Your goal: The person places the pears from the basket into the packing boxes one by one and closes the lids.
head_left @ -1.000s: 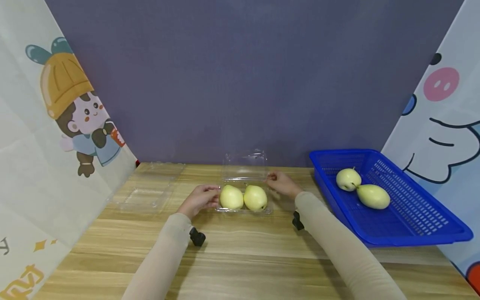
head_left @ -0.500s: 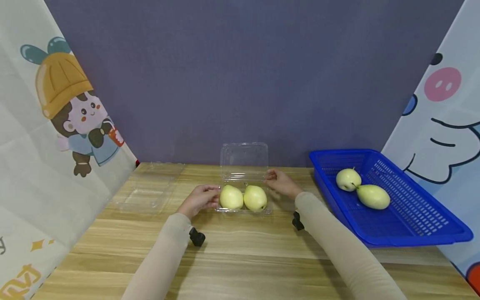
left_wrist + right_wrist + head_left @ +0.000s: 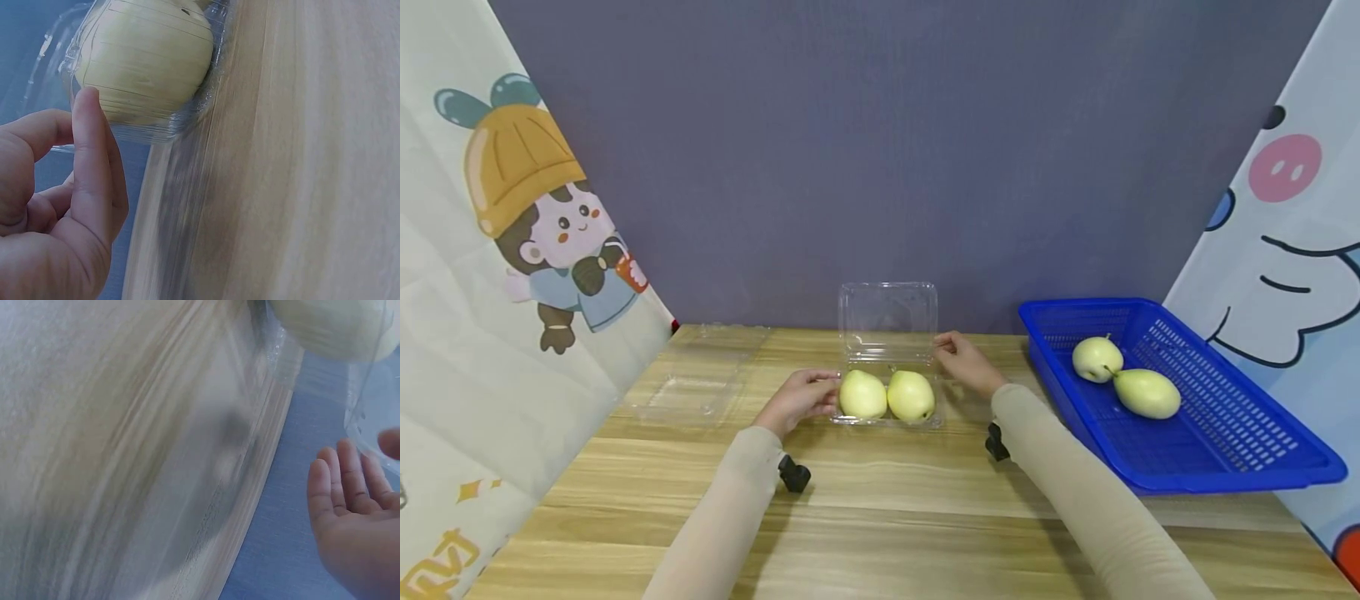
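A clear plastic clamshell box (image 3: pixel 887 423) stands on the table, its lid (image 3: pixel 888 321) raised at the back. Inside the base, two pale yellow-green pears lie side by side, a left pear (image 3: pixel 862 395) and a right pear (image 3: pixel 912 397). My left hand (image 3: pixel 801 400) pinches the box's left side between thumb and finger; in the left wrist view, one fingertip (image 3: pixel 86 100) lies against the plastic beside a pear (image 3: pixel 147 59). At the lid's lower right edge is my right hand (image 3: pixel 964 362). Its fingers (image 3: pixel 353 481) look fairly straight, the thumb apart from them, close to the clear plastic.
To the right stands a blue plastic basket (image 3: pixel 1210 467) with two more pears, one round (image 3: pixel 1097 359) and one longer (image 3: pixel 1147 394). Another clear plastic container (image 3: pixel 688 392) sits at the back left. A grey-blue panel (image 3: pixel 880 150) rises behind the wooden table (image 3: pixel 880 525).
The lid has swung up and back to stand more upright. My right hand has shifted slightly up and away at the lid's edge. My left hand and the pears have stayed put.
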A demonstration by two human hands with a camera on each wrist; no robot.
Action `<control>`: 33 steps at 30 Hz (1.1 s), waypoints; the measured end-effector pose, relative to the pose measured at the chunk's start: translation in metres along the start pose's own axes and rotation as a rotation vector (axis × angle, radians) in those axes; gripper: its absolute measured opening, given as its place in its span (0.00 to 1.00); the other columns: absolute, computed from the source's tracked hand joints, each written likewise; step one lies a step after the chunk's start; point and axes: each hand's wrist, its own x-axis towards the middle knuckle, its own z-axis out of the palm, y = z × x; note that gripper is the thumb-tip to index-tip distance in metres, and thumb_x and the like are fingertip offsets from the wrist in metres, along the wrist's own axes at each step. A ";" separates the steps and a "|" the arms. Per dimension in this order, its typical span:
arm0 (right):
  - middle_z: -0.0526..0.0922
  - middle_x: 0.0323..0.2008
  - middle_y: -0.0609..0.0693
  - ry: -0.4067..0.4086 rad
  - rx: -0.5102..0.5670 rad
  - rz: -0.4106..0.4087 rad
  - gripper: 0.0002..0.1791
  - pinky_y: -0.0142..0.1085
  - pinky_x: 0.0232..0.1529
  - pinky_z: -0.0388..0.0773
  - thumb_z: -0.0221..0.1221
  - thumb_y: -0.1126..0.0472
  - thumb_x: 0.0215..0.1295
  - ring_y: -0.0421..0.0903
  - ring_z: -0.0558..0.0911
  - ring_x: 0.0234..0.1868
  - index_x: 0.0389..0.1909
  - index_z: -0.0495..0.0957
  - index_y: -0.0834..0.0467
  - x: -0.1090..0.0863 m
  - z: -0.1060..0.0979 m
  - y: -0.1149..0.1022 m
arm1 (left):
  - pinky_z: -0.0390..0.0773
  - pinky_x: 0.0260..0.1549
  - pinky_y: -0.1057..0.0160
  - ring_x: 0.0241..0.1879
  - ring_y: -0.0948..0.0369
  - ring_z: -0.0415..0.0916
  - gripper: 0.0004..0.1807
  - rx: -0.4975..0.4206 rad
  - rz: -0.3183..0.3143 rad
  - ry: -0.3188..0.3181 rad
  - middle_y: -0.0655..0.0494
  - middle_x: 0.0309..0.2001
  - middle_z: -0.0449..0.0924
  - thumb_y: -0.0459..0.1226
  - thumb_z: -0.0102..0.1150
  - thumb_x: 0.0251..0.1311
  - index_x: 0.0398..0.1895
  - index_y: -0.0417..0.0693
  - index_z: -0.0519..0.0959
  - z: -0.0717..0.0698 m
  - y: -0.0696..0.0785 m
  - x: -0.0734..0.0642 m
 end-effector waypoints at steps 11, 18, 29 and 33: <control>0.74 0.57 0.63 0.017 0.051 0.011 0.25 0.54 0.64 0.70 0.36 0.52 0.83 0.60 0.74 0.60 0.63 0.68 0.67 0.001 -0.004 -0.004 | 0.84 0.33 0.70 0.31 0.64 0.77 0.22 0.009 -0.015 0.001 0.51 0.34 0.78 0.32 0.55 0.72 0.64 0.27 0.69 0.000 0.002 -0.001; 0.75 0.56 0.64 0.011 0.072 0.016 0.37 0.55 0.62 0.71 0.29 0.42 0.82 0.60 0.75 0.57 0.65 0.65 0.71 0.003 -0.006 -0.003 | 0.84 0.33 0.70 0.31 0.64 0.77 0.21 0.009 -0.012 -0.002 0.50 0.35 0.78 0.32 0.55 0.72 0.64 0.28 0.70 0.001 0.004 -0.003; 0.77 0.50 0.62 0.015 0.049 0.007 0.36 0.50 0.56 0.75 0.28 0.42 0.82 0.57 0.77 0.53 0.53 0.73 0.69 0.003 -0.007 -0.003 | 0.83 0.32 0.70 0.31 0.64 0.77 0.22 -0.003 -0.002 -0.017 0.51 0.34 0.78 0.32 0.54 0.72 0.64 0.27 0.69 0.001 0.004 -0.005; 0.78 0.48 0.61 0.015 0.048 -0.001 0.36 0.50 0.56 0.76 0.28 0.42 0.82 0.57 0.78 0.52 0.50 0.74 0.68 0.004 -0.007 -0.002 | 0.84 0.31 0.70 0.30 0.64 0.76 0.23 -0.002 -0.008 -0.007 0.51 0.34 0.78 0.32 0.54 0.72 0.65 0.27 0.68 0.001 0.003 -0.004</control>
